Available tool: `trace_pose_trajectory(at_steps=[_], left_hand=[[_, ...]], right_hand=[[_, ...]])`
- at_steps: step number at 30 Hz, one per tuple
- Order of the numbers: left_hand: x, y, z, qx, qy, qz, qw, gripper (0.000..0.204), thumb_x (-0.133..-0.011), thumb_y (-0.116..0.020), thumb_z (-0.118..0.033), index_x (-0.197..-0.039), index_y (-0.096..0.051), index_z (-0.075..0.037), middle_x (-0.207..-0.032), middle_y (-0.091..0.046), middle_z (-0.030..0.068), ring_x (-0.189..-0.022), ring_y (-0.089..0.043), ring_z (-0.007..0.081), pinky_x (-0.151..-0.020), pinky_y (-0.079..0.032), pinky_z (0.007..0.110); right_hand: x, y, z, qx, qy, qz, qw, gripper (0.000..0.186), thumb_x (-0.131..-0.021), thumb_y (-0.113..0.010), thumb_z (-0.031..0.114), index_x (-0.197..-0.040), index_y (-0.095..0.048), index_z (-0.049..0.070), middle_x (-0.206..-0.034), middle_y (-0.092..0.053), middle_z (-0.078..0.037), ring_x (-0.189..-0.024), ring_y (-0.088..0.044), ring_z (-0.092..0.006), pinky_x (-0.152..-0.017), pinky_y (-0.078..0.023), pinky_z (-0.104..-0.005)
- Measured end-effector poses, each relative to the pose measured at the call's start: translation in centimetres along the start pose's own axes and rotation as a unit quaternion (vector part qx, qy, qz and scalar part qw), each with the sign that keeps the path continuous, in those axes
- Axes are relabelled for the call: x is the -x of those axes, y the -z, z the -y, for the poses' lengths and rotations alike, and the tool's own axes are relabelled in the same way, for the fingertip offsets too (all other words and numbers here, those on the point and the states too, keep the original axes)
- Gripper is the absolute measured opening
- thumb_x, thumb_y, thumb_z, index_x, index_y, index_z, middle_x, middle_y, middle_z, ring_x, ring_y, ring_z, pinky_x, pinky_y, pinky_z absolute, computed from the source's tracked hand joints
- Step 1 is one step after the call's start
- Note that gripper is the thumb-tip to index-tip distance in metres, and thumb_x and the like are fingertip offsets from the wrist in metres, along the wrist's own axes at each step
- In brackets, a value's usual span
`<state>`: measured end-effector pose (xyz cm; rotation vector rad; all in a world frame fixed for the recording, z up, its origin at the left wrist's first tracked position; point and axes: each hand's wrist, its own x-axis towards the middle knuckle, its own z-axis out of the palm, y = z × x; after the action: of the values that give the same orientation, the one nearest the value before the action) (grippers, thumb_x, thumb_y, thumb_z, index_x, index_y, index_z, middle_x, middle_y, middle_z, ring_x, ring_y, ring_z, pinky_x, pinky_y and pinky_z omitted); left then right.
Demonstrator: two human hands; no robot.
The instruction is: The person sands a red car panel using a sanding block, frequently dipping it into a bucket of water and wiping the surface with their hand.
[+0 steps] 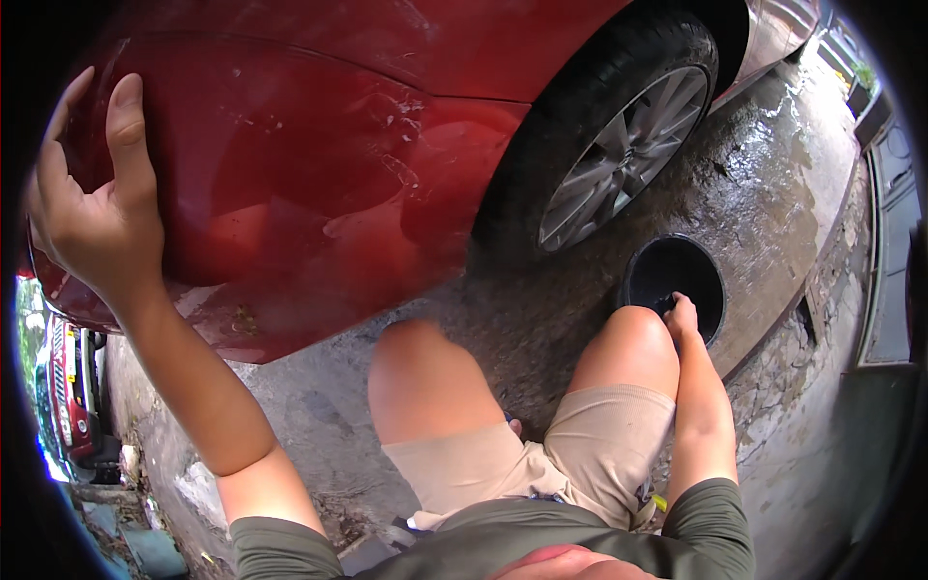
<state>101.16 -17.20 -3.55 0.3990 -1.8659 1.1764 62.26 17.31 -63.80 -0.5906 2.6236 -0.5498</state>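
Observation:
My left hand (pixel 101 198) is raised against the red car's (pixel 319 184) painted corner at the far left. Its fingers are apart, the thumb points up, and nothing shows in it. Wet streaks and pale marks run over the glossy red panel. Lower right, my right hand (pixel 681 317) reaches past my knee into a black bucket (pixel 675 259). The fingers are curled inside the rim, and whatever they may hold is too dark to make out. The bucket stands on the wet ground beside the car's wheel (pixel 623 155), which has a grey spoked rim.
My bent knees lie between the car and me, close under the panel's lower edge. Wet concrete (pixel 764 184) stretches behind the wheel and bucket. A grey metal gate (pixel 889 251) stands at the right. Another red vehicle (pixel 77 396) shows at the far left.

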Motion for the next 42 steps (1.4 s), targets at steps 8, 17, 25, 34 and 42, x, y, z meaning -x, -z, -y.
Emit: trace_pose_trajectory(at_steps=[8, 17, 25, 34, 42], left_hand=[[8.7, 2.0, -18.0, 0.494, 0.028, 0.009, 0.869, 0.027, -0.090, -0.077, -0.026, -0.108, -0.066, -0.010, -0.110, -0.069, 0.0101, -0.106, -0.067, 0.0319, -0.104, -0.046, 0.053], [19.8, -1.0, -33.1, 0.736, 0.050, 0.266, 0.620, 0.016, -0.085, -0.078, -0.018, -0.098, -0.071, -0.009, -0.097, -0.070, 0.0052, -0.090, -0.067, 0.0250, -0.089, -0.048, 0.040], [20.0, -0.6, -34.8, 0.721, -0.053, 0.439, 0.533, 0.027, -0.095, -0.067, -0.032, -0.106, -0.070, -0.007, -0.101, -0.070, 0.0098, -0.095, -0.067, 0.0294, -0.088, -0.048, 0.042], [20.6, -0.5, -34.2, 0.691, -0.065, 0.463, 0.552, 0.032, -0.095, -0.067, -0.034, -0.112, -0.069, -0.008, -0.101, -0.068, 0.0110, -0.098, -0.067, 0.0301, -0.088, -0.047, 0.043], [21.0, -0.6, -34.8, 0.679, -0.112, 0.475, 0.548, 0.032, -0.094, -0.068, -0.036, -0.112, -0.067, -0.009, -0.099, -0.067, 0.0115, -0.098, -0.067, 0.0312, -0.087, -0.047, 0.045]], right_hand=[[-1.6, 9.0, 9.6, -0.174, 0.066, -0.164, 0.969, 0.035, -0.096, -0.068, 0.028, -0.105, -0.062, -0.005, -0.101, -0.070, -0.030, -0.103, -0.066, -0.0486, -0.087, -0.050, -0.0514], [7.1, 25.6, 33.9, -0.442, 0.323, -0.334, 0.767, 0.026, -0.092, -0.078, 0.021, -0.094, -0.066, -0.002, -0.071, -0.061, -0.003, -0.067, -0.051, -0.0104, -0.063, -0.046, -0.0292], [7.9, 36.3, 41.8, -0.468, 0.320, -0.422, 0.707, 0.011, -0.090, -0.077, 0.007, -0.091, -0.071, -0.002, -0.075, -0.071, -0.008, -0.067, -0.065, -0.0145, -0.063, -0.050, -0.0281], [10.5, 32.7, 43.6, -0.409, 0.455, -0.408, 0.678, 0.013, -0.089, -0.077, 0.010, -0.084, -0.071, -0.001, -0.073, -0.071, -0.010, -0.063, -0.067, -0.0202, -0.061, -0.052, -0.0325], [9.7, 28.4, 44.3, -0.371, 0.575, -0.457, 0.568, 0.011, -0.084, -0.078, 0.006, -0.080, -0.069, 0.003, -0.069, -0.067, -0.004, -0.060, -0.064, -0.0149, -0.056, -0.049, -0.0261]])
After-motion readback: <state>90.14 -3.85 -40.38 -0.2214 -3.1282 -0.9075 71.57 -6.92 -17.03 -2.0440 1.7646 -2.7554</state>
